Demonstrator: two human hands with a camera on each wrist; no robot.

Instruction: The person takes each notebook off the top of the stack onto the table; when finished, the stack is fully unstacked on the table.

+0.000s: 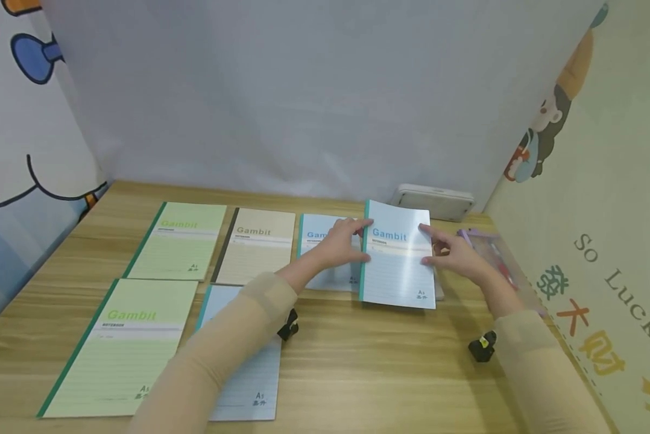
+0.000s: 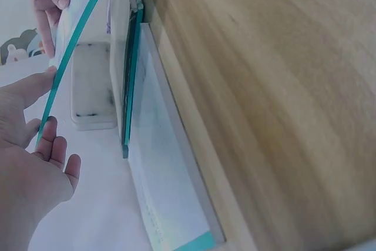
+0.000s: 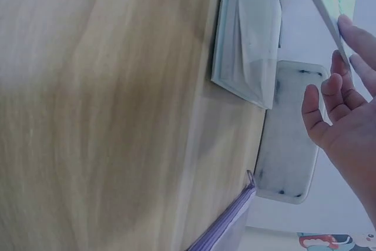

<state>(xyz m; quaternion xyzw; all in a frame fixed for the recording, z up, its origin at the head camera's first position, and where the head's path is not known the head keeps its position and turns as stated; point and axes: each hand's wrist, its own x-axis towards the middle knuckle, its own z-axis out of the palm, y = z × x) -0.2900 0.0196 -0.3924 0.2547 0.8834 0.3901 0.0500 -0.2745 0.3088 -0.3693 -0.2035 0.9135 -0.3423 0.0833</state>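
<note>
both hands hold a blue notebook [image 1: 398, 256] lifted off the wooden surface [image 1: 357, 361]: the left hand [image 1: 343, 244] pinches its green spine, the right hand [image 1: 455, 253] its opposite edge. left of it lie another blue notebook [image 1: 316, 238], a beige notebook [image 1: 257, 246] and green notebooks [image 1: 179, 240]. behind it, a white box [image 1: 435, 201] stands against the grey backdrop [image 1: 303, 90].

bright, even light; glare on the notebook cover [image 1: 398, 265]; wrist views blurred.

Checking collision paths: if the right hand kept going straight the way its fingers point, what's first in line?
The blue notebook: the right hand already touches its right edge. Past it, probably the left hand.
</note>
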